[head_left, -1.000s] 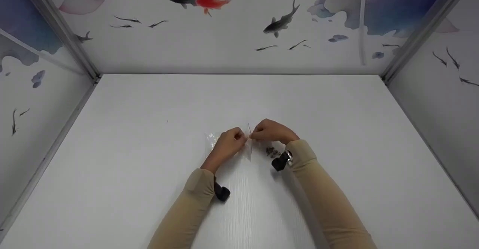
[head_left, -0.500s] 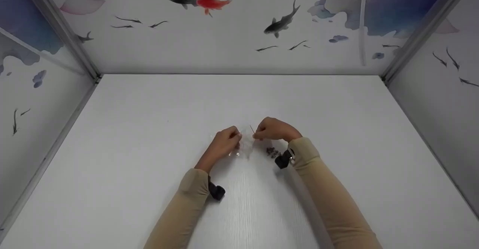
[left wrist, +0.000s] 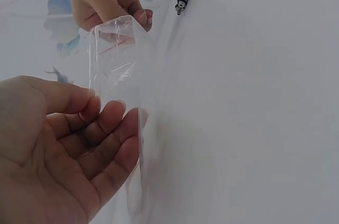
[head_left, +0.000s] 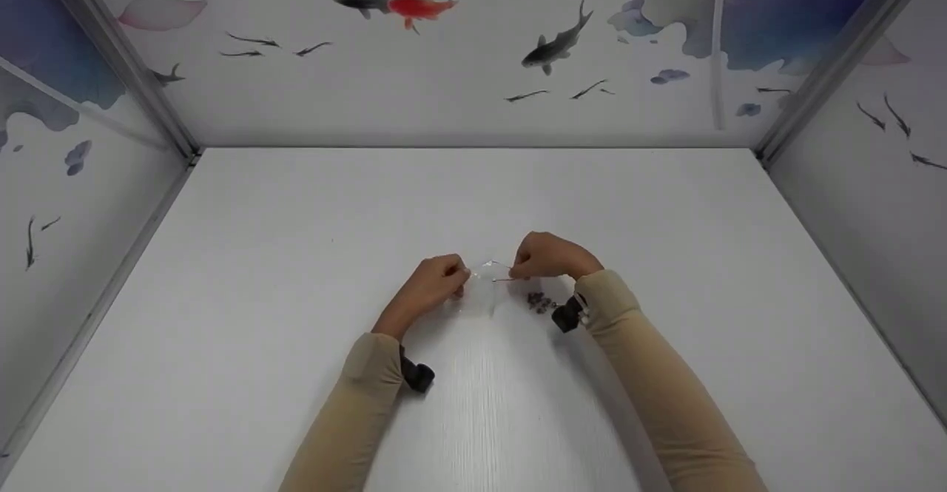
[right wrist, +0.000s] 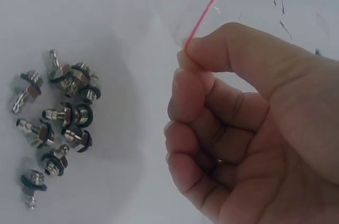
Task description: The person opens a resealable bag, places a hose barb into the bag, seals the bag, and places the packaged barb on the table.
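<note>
A clear plastic zip bag with a thin red line along its mouth is stretched between the two hands. My left hand pinches one side of it between thumb and index finger; in the left wrist view the other fingers lie curled behind the film. Thumb and index finger of my right hand pinch the mouth's edge at the red line. The mouth gapes in the head view. Beside the right hand several small metal hose-barb fittings with black rings lie in a loose pile on the table.
The white table reaches back to a printed panel with fish, and similar panels stand at both sides. A black wrist camera sits on the left wrist, another black camera on the right, close by the fittings.
The hands have drawn slightly apart, the left going left and toward the body, the right moving a little right. The bag's mouth has spread open between them. The fittings have stayed put.
</note>
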`<state>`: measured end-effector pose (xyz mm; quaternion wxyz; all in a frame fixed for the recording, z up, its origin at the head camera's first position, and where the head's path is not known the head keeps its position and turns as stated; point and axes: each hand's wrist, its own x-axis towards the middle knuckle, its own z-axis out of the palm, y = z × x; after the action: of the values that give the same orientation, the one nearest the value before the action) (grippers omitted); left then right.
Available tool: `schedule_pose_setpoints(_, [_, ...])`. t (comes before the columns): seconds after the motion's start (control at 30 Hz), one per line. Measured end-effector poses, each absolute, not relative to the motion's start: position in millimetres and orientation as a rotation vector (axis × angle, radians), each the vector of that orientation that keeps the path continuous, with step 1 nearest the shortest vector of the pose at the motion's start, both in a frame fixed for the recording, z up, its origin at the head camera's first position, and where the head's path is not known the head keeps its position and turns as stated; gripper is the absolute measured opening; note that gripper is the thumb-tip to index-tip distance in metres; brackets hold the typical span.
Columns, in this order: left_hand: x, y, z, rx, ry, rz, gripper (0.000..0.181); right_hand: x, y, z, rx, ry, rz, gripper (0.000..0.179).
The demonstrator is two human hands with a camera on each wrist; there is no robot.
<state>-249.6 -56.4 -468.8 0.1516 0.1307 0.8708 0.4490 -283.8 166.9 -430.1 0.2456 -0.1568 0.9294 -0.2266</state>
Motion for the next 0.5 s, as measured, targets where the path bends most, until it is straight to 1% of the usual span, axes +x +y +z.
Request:
schedule_pose_setpoints(0.27, [-251, -65, -473, 0.459, 2.495, 1.242, 0.021, -281, 167, -427, -0.457, 2.57, -0.531, 0.016])
schedule_pose_setpoints(0.5, [-253, -69, -474, 0.544, 2.482, 1.215, 0.016, -279, 169, -431, -0.451, 2.581, -0.553, 0.012])
